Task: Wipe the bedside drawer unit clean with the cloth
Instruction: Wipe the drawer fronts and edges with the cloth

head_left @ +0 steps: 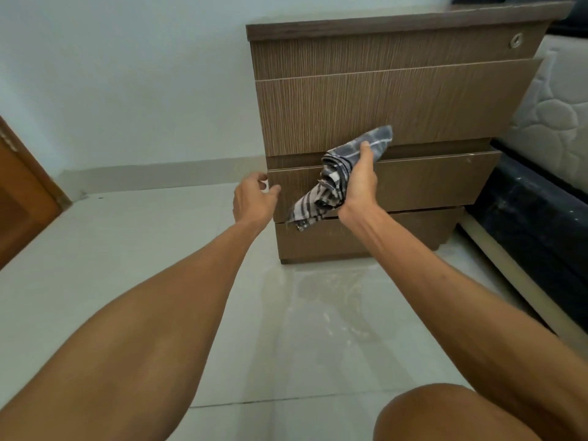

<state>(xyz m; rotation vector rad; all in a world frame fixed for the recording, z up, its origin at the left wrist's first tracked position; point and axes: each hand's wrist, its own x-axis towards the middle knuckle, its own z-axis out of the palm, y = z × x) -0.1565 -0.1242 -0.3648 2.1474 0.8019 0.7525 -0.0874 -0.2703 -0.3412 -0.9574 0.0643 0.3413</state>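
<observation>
Drawer unit: a brown wooden bedside drawer unit (381,106) stands on the pale tiled floor (127,265), against the white wall (127,74).
Drawers: the fronts sit one above another, and the top one has a small round lock (516,40).
Cloth: a grey and white striped cloth (334,183) is bunched up in front of the middle drawer, with one end hanging down.
Right hand: the right hand (358,183) is closed tight around the cloth and holds it up to the drawer fronts.
Left hand: the left hand (253,200) is empty, fingers spread apart, right at the unit's left edge.
Bed: a white quilted mattress (553,122) on a dark base is just beside the unit.
Door: a brown door (22,192) shows at the far left.
</observation>
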